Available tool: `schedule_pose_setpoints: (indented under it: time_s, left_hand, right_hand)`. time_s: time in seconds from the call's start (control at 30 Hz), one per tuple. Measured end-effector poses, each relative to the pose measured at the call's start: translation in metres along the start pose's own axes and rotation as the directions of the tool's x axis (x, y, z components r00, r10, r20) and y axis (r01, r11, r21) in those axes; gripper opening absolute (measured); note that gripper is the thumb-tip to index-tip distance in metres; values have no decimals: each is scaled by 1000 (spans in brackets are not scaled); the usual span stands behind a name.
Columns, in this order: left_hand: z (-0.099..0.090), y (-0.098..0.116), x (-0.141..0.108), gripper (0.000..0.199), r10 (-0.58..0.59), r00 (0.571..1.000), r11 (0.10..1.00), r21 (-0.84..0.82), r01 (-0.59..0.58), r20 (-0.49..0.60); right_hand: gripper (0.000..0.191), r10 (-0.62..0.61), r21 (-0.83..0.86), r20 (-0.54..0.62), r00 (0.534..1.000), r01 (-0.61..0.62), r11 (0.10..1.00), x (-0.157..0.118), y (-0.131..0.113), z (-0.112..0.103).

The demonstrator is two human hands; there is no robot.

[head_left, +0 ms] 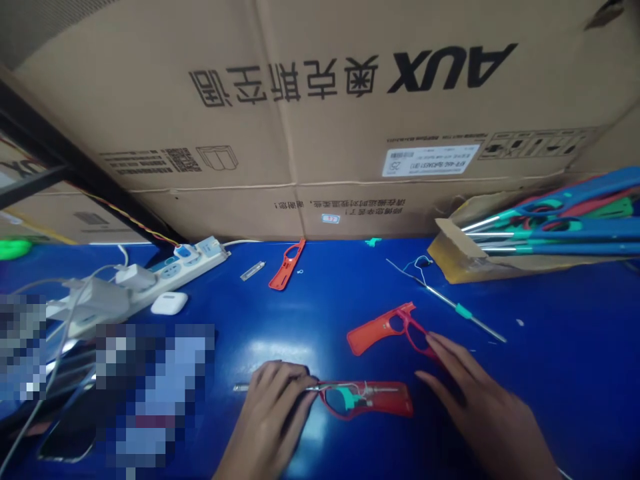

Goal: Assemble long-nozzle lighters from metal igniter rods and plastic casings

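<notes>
My left hand (277, 403) is closed on a half-assembled stick lighter (393, 400) low in the middle. Its red open shell holds a teal trigger (346, 399), thin white wires and inner parts; a metal tube (241, 387) sticks out left of my fingers. To its right, my right hand (477, 403) reaches over a red-orange lighter shell half (373, 330). The fingertips touch its narrow end, while the thumb stands apart below. My fingers partly cover that end. Behind it lies a metal lighter rod (445, 300) with a teal collar and wires.
Another red shell half (286, 267) lies farther back, beside a small clear strip (253, 271). At back right, an open carton (463, 257) holds several blue lighters. A power strip (173, 270), white earphone case (170, 303) and phone (75, 413) occupy the left. A large cardboard box (320, 133) walls off the back.
</notes>
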State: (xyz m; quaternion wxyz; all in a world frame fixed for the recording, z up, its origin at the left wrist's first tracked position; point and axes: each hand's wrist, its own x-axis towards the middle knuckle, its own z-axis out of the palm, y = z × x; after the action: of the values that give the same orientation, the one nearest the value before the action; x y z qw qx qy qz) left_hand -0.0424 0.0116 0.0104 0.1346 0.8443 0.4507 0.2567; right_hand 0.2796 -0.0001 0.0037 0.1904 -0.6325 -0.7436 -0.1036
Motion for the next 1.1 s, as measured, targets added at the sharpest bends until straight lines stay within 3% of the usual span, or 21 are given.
schedule_pose_setpoints:
  time_s: [0.1, 0.3, 0.5, 0.6, 0.7, 0.9, 1.1]
  left_hand:
    - [0, 0, -1, 22, 19, 1000, 1000, 20, -19, 1]
    - [6, -6, -2, 22, 101, 992, 995, 18, -99, -81]
    - [6, -11, -4, 22, 91, 995, 996, 6, -91, -32]
    - [7, -12, -6, 24, 71, 997, 997, -35, -71, -11]
    - [9, -10, -8, 26, 36, 999, 995, -87, -38, -19]
    - [7, -4, -7, 28, -33, 999, 991, -131, 31, -19]
    - [8, -5, -8, 27, -83, 996, 988, -131, 78, -38]
  right_hand:
    - [44, 81, 14, 61, 995, -82, 997, 0, 14, 0]
    - [57, 230, 60, 66, 971, -234, 970, -6, 22, 12]
    - [66, 246, 82, 18, 969, -246, 966, -5, 29, 4]
    - [56, 142, 164, -26, 990, -136, 977, 0, 16, -13]
    - [41, -56, 268, 34, 998, 44, 962, 5, -11, -21]
    - [46, -347, 221, 138, 928, 313, 924, 14, -60, -2]
    - [42, -481, 251, 197, 855, 430, 867, 17, -65, 0]
